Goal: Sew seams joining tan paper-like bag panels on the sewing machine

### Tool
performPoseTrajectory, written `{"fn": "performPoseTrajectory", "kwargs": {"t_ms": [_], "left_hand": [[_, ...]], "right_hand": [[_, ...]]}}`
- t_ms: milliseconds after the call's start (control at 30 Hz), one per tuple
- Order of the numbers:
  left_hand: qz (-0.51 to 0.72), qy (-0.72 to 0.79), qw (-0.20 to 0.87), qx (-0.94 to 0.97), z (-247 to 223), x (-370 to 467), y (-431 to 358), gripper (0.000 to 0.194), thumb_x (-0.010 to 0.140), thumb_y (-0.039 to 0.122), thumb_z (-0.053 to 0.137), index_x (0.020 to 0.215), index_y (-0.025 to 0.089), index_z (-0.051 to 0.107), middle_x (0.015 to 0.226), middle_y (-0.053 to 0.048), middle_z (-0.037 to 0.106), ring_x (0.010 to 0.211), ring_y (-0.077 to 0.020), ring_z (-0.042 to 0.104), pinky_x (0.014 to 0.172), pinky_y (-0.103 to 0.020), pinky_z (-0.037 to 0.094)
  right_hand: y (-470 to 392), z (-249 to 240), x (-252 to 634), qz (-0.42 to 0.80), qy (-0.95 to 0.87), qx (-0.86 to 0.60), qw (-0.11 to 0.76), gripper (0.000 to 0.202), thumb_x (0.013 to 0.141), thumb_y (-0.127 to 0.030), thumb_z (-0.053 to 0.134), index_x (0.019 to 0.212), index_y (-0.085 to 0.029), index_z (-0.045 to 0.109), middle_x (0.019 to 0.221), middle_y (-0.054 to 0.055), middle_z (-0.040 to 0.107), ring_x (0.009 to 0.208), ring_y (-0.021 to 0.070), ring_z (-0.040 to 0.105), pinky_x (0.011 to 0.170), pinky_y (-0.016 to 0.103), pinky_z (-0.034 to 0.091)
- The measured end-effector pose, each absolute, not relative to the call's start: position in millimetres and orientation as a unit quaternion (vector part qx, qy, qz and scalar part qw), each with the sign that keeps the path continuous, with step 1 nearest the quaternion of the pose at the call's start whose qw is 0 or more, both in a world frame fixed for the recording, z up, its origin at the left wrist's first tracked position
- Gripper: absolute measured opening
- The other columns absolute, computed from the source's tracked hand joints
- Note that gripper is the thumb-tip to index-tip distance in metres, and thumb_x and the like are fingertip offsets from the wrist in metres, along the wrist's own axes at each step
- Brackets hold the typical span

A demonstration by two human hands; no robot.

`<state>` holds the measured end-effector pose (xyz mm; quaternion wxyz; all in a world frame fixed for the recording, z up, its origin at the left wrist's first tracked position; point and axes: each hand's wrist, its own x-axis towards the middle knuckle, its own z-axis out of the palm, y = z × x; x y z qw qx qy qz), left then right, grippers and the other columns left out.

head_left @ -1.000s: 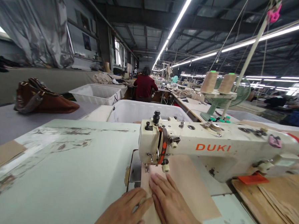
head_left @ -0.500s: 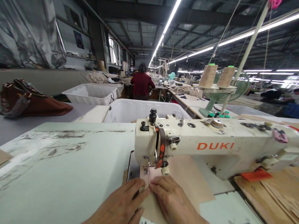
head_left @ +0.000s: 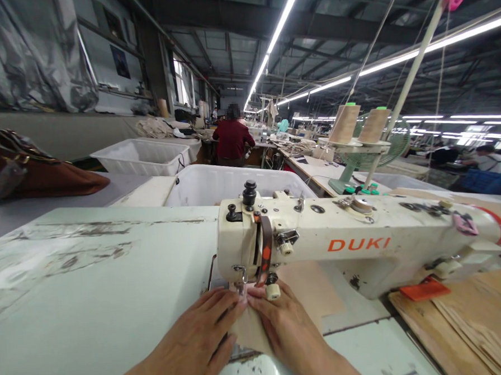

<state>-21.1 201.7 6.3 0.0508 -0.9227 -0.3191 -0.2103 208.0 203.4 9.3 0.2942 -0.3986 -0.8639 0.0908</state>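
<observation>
Beneath the needle and presser foot (head_left: 241,288) of a white sewing machine (head_left: 311,226) lies a beige fabric piece (head_left: 250,332). My left hand (head_left: 201,333) is on its left edge, with bent fingers closed at the fabric beside the foot. From the right, my right hand (head_left: 285,320) presses on the same piece, its fingers close together and the tips partly hidden behind the machine head. The two hands nearly meet just in front of the foot. More of the beige material (head_left: 310,288) spreads under the machine arm.
Brown flat pieces (head_left: 471,321) and an orange item (head_left: 424,288) lie to the right. Behind the machine stand a white bin (head_left: 233,180) and thread cones (head_left: 345,124). A brown handbag (head_left: 52,170) rests at left. Farther off sits a person in dark red (head_left: 232,141).
Both hands have moved forward toward the presser foot, and the beige fabric piece has slid farther under the machine. The view has shifted slightly to the right.
</observation>
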Motion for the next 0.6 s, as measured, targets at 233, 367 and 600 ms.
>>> {"fn": "performPoseTrajectory", "kwargs": {"t_ms": [233,367,600], "left_hand": [[-0.199,-0.332,0.017,-0.922,-1,-22,207,0.058,0.095,0.021,0.053,0.149,0.027,0.035,0.144,-0.005,0.05,0.129,-0.025,0.049,0.111,-0.044,0.041],[-0.199,-0.344,-0.015,-0.918,0,-20,207,0.061,0.095,0.023,0.055,0.151,0.03,0.032,0.143,-0.004,0.051,0.129,-0.0254,0.048,0.112,-0.046,0.041],[-0.189,-0.358,-0.047,-0.913,0,-18,208,0.058,0.096,0.027,0.055,0.15,0.03,0.035,0.139,-0.004,0.052,0.129,-0.0267,0.047,0.113,-0.05,0.037]], "right_hand": [[205,5,209,0.113,-0.844,-0.414,0.323,0.037,0.093,-0.012,0.05,0.121,-0.03,0.065,0.114,0.002,0.067,0.111,0.02,0.056,0.101,0.036,0.043],[201,6,208,0.124,-0.844,-0.414,0.319,0.033,0.095,-0.013,0.048,0.117,-0.027,0.067,0.11,0.004,0.066,0.109,0.0209,0.056,0.098,0.036,0.045],[216,30,220,0.13,-0.833,-0.468,0.265,0.019,0.095,-0.013,0.051,0.101,-0.019,0.067,0.105,0.006,0.066,0.1,0.0192,0.06,0.091,0.033,0.049]]}}
